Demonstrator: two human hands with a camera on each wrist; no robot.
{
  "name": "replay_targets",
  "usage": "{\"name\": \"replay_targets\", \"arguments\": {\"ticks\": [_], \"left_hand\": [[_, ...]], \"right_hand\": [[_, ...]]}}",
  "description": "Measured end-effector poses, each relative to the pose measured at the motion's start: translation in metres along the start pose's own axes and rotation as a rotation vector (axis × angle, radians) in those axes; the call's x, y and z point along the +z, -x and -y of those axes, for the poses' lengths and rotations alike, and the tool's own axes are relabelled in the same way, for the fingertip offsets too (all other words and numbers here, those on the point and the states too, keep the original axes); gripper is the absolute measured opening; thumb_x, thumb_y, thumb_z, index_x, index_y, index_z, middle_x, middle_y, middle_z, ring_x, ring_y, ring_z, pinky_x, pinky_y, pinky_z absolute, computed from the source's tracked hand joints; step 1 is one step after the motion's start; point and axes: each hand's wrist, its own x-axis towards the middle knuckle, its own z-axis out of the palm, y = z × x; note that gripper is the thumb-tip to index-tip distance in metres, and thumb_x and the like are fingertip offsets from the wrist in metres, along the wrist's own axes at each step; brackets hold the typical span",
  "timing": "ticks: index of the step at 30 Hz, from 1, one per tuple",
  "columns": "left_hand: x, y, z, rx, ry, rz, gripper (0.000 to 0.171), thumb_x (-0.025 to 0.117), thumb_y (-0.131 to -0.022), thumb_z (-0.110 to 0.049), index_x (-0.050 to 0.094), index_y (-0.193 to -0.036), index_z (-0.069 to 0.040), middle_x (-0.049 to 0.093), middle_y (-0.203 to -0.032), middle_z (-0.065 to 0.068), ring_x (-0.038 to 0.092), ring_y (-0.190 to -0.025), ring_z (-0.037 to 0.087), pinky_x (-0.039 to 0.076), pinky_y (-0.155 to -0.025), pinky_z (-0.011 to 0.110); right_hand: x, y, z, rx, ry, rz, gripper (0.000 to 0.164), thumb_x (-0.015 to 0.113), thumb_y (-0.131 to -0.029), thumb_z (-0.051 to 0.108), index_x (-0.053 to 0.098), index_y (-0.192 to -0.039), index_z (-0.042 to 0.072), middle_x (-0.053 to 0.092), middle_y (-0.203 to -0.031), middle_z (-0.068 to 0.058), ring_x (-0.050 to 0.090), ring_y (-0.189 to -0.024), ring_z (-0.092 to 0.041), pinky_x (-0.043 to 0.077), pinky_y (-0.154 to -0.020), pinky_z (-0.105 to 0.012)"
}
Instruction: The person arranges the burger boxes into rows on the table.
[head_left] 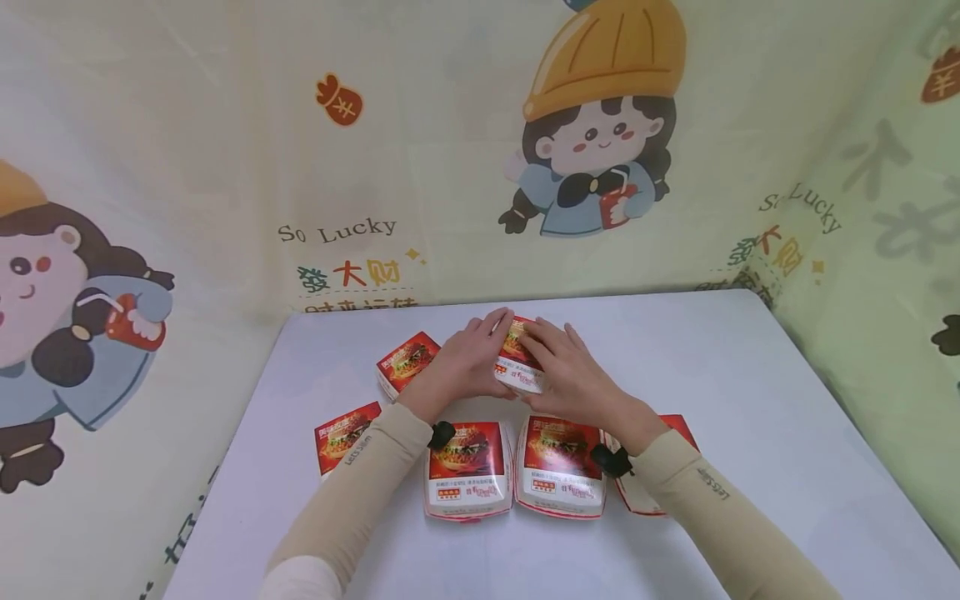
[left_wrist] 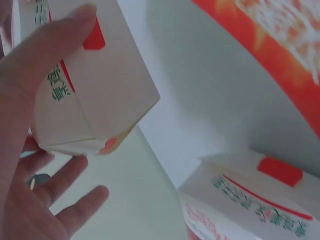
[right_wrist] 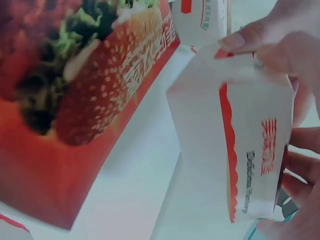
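Now, held box: a red-and-white burger carton, picture side up, beyond the front pair and apparently off the table; taken from both sides.
Left hand: half-curled about the carton, its thumb laid along one wall, remaining fingers loosely spread at the other side.
Right hand: same carton in its grasp; thumb pinching near a corner, other fingers bent round the far side.
Front pair: left-centre box and right-centre box, side by side; touching or nearly so, cannot tell.
Left outliers: upper-left box and lower-left box, both askew, the lower partly behind the left sleeve.
Right outlier: far-right box, partly hidden by the right forearm.
Card walls: thin by the look; light, matched pressure from both hands should spare them a dent.
Red tab: beside the left thumb; better not pushed, lest the lid loosen.
Carton attitude: best held level, both hands moving together.
Sleeves: reaching across the boxes; some height advised, since a low wrist could nudge the row.
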Motion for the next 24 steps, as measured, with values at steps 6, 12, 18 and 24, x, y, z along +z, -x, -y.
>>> {"name": "replay_targets", "arguments": {"ticks": [6, 12, 18, 24], "left_hand": [[-0.002, -0.005, -0.014, -0.038, -0.072, -0.065, 0.122, 0.078, -0.069, -0.067, 0.020, -0.156, -0.004, 0.031, -0.159, 0.012, 0.050, -0.128, 0.031, 0.057, -0.094, 0.041], [0.001, -0.007, -0.028, -0.036, -0.090, -0.103, 0.118, 0.071, -0.074, -0.071, 0.021, -0.155, 0.000, 0.031, -0.158, 0.015, 0.051, -0.122, 0.032, 0.058, -0.093, 0.038], [0.006, -0.008, -0.037, -0.053, -0.066, -0.115, 0.117, 0.073, -0.074, -0.068, 0.022, -0.155, 0.000, 0.031, -0.158, 0.016, 0.051, -0.121, 0.031, 0.058, -0.092, 0.037], [0.006, -0.008, -0.043, -0.041, -0.057, -0.075, 0.116, 0.074, -0.076, -0.065, 0.019, -0.156, -0.002, 0.023, -0.162, 0.015, 0.045, -0.132, 0.029, 0.056, -0.097, 0.038]], "right_hand": [[-0.004, 0.004, -0.003, 0.039, 0.037, -0.011, 0.091, 0.087, -0.074, 0.033, 0.043, -0.147, 0.002, 0.038, -0.153, -0.020, 0.028, -0.146, -0.040, 0.031, -0.116, -0.063], [-0.009, 0.009, -0.006, 0.077, 0.076, 0.009, 0.094, 0.087, -0.075, 0.033, 0.039, -0.149, 0.000, 0.035, -0.155, -0.021, 0.029, -0.146, -0.040, 0.033, -0.118, -0.055], [-0.011, 0.015, -0.009, 0.077, 0.074, 0.033, 0.093, 0.085, -0.078, 0.029, 0.036, -0.149, -0.005, 0.033, -0.156, -0.023, 0.030, -0.146, -0.040, 0.033, -0.117, -0.056], [-0.014, 0.022, -0.016, 0.086, 0.054, 0.066, 0.096, 0.086, -0.077, 0.026, 0.033, -0.151, -0.003, 0.029, -0.159, -0.021, 0.025, -0.149, -0.038, 0.029, -0.119, -0.057]]}}
